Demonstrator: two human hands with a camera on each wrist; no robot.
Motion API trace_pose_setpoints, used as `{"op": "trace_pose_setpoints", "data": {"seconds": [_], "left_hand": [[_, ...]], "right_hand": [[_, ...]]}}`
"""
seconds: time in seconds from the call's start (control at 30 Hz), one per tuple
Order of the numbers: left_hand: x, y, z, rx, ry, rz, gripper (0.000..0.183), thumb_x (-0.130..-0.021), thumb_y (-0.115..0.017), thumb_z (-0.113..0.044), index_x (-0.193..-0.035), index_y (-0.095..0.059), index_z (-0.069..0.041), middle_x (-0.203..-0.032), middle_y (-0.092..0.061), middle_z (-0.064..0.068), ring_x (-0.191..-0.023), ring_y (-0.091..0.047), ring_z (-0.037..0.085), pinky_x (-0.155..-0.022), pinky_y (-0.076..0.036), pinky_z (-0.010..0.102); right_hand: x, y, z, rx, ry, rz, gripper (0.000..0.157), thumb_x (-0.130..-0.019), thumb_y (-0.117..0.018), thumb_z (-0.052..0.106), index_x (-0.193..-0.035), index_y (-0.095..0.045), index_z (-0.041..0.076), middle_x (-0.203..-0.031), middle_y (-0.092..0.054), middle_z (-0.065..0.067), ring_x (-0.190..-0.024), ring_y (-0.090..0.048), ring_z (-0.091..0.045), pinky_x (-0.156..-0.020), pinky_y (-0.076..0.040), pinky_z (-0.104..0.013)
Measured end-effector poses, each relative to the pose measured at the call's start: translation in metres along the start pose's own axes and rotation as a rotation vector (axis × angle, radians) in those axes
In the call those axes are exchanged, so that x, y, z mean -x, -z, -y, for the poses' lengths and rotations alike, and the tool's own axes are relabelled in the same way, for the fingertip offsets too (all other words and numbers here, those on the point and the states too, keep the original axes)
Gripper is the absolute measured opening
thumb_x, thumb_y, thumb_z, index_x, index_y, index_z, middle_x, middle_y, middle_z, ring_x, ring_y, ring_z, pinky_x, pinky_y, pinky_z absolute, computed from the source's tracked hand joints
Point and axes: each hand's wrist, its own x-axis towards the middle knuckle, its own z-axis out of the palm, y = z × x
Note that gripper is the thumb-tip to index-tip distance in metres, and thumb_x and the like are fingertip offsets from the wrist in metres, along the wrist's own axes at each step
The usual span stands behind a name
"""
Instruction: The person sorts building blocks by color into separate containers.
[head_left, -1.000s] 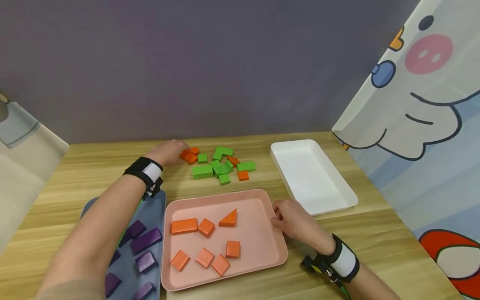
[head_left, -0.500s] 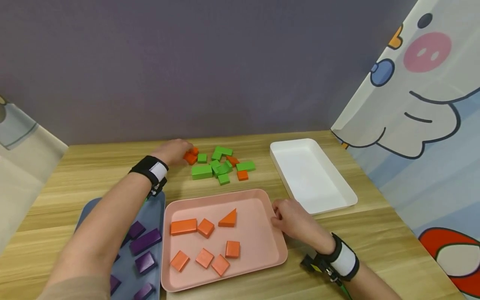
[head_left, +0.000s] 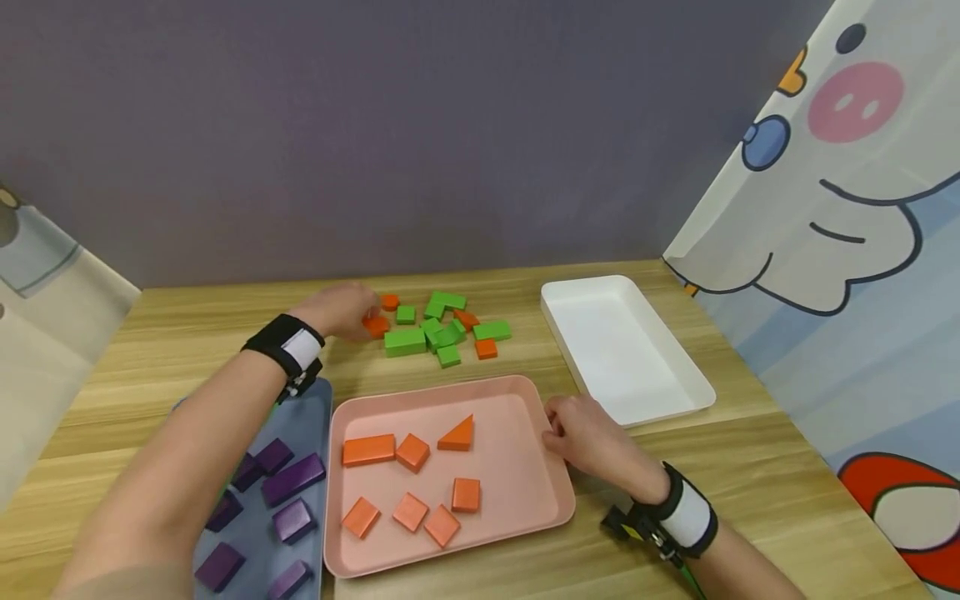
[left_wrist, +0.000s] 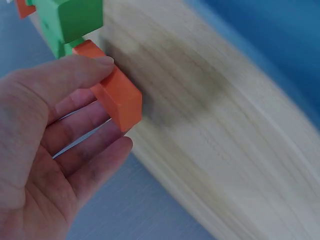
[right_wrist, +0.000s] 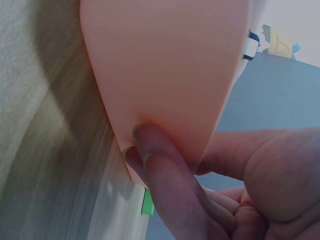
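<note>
My left hand (head_left: 341, 310) is at the left end of a loose group of blocks. In the left wrist view, its thumb and fingers pinch an oblong orange block (left_wrist: 117, 92). A small orange block (head_left: 389, 302) lies just behind it, and several green blocks (head_left: 406, 342) are to its right. My right hand (head_left: 592, 437) grips the right side of the pink tray (head_left: 525, 467). In the right wrist view, fingertips (right_wrist: 150, 135) press the tray's outer wall, with the thumb at its rim. Several orange blocks (head_left: 368, 450) lie spread inside this tray.
A blue-grey tray (head_left: 307, 408) with several purple blocks (head_left: 294, 481) stands at the left, partly under the left forearm. A white tray (head_left: 630, 350) stands at the right. An orange triangle (head_left: 467, 319) and an orange square block (head_left: 486, 348) lie among the green ones. A grey wall (head_left: 480, 142) rises behind.
My left hand has moved slightly left and nearer, and the oblong orange block has come apart from the small orange one behind it. The right hand stays on the pink tray.
</note>
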Motion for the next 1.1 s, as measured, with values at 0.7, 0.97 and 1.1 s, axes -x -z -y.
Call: {"op": "trace_pose_setpoints", "data": {"seconds": [0.7,0.97,1.1], "left_hand": [[0.02,0.021,-0.107,-0.057,-0.275,-0.099,0.019,-0.08,-0.073,-0.022,-0.093,-0.065,-0.011,-0.083,-0.06,0.001,-0.073,-0.05,0.016,-0.066,-0.045,0.03],[0.035,0.002,-0.182,-0.244,-0.484,-0.036,0.024,-0.087,-0.067,-0.033,-0.106,-0.063,-0.019,-0.101,-0.062,-0.004,-0.09,-0.056,0.013,-0.085,-0.049,0.029],[0.038,-0.011,-0.203,-0.324,-0.622,-0.07,0.014,-0.089,-0.065,-0.031,-0.097,-0.064,-0.02,-0.087,-0.056,-0.008,-0.079,-0.049,0.008,-0.072,-0.043,0.021]], "right_hand": [[-0.001,-0.001,0.0,-0.012,-0.025,0.02,0.019,-0.081,-0.064,0.007,-0.067,-0.054,0.012,-0.053,-0.044,0.004,-0.046,-0.041,-0.01,-0.044,-0.031,-0.022],[-0.001,0.0,0.001,-0.013,-0.014,0.019,0.018,-0.081,-0.065,0.007,-0.068,-0.054,0.012,-0.053,-0.044,0.004,-0.047,-0.041,-0.01,-0.044,-0.031,-0.022],[0.0,0.0,0.001,-0.02,-0.019,0.023,0.017,-0.081,-0.064,0.006,-0.069,-0.054,0.012,-0.053,-0.043,0.004,-0.047,-0.041,-0.009,-0.045,-0.03,-0.022]]}}
